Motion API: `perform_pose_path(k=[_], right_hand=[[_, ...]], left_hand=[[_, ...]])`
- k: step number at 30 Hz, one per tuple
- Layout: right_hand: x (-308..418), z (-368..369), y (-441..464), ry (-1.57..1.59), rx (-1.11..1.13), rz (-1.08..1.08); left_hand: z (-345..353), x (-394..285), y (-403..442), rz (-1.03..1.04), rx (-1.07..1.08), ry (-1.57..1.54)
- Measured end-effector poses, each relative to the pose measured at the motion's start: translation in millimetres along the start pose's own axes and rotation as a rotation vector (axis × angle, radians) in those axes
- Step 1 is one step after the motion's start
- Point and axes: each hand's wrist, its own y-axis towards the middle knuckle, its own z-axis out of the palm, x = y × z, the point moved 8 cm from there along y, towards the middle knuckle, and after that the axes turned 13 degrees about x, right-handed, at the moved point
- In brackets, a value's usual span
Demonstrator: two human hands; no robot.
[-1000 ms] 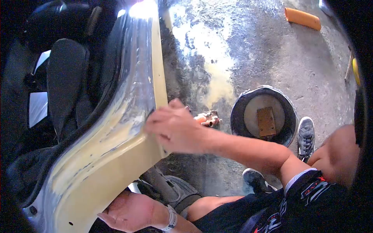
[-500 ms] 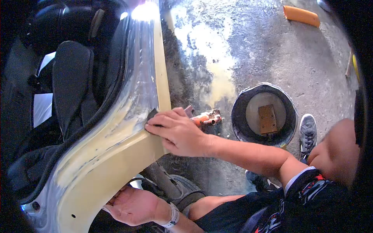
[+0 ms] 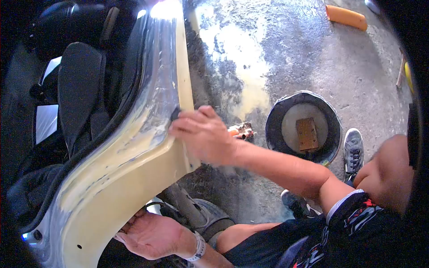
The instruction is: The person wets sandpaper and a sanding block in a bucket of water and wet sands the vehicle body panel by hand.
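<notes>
My right hand (image 3: 203,134), slightly blurred, presses a dark piece of sandpaper (image 3: 175,113) against the bend of the car body panel (image 3: 120,187). Its fingers are closed over the sheet, and only a corner of it shows. Cream filler, bare grey metal and dark scratch marks cover the panel around it. My left hand (image 3: 154,234), palm up with a watch at the wrist, lies at the panel's lower edge. Most of its fingers are hidden under that edge, so I cannot see whether they grip anything.
A dark bucket (image 3: 277,145) on the wet concrete floor holds cloudy water and a brown block (image 3: 307,134). An orange tool (image 3: 241,131) lies partly behind my right hand. Farther off is an orange curved piece (image 3: 346,18). Car seats (image 3: 80,89) fill the left side.
My right hand has slid the sandpaper a short way up along the panel. My left hand stays at the lower edge, and the whole view has shifted slightly.
</notes>
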Motion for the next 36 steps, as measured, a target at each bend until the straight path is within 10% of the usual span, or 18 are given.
perform_pose_path(k=[25, 36], right_hand=[[17.8, -8.9, 3.4, 0.309, -0.024, 0.141], [20.0, -5.2, 2.3, 0.319, 0.073, 0.178]], left_hand=[[2.2, 0.8, 0.9, 0.0, 0.282, -0.218], [12.4, -0.9, -3.1, -0.075, 0.064, -0.132]])
